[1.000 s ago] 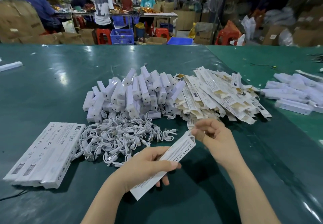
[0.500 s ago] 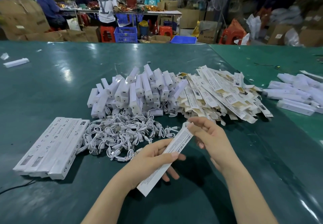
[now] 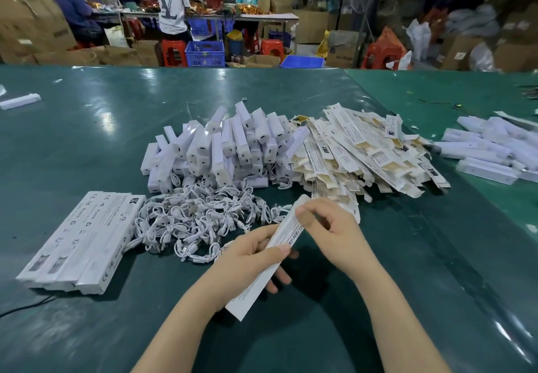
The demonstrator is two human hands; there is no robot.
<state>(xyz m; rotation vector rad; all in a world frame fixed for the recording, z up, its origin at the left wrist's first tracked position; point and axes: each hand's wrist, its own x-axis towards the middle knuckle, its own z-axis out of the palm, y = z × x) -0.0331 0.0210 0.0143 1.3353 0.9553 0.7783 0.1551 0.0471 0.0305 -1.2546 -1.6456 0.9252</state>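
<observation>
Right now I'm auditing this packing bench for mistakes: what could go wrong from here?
The right hand pinches the far end of the box while the left hand grips its middle; the thin card may crease or tear there. The cables lie tangled beyond the hands, so pulling one could drag others. What the box holds is hidden; it might get shut incomplete.

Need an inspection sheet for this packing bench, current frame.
Surface: green table, glossy, with glare.
Job's things: carton held over the table; packed cartons stacked left; white units piled centre; flat cartons piled right of them.
Clutter: loose box far left; more boxes far right.
Hands: left hand grips the carton's middle; right hand pinches its top end.
Cables: white cables heaped beside the packed cartons; dark cord at the left front.
Surroundings: people at a far bench, cardboard boxes, blue crate, red stools.
</observation>
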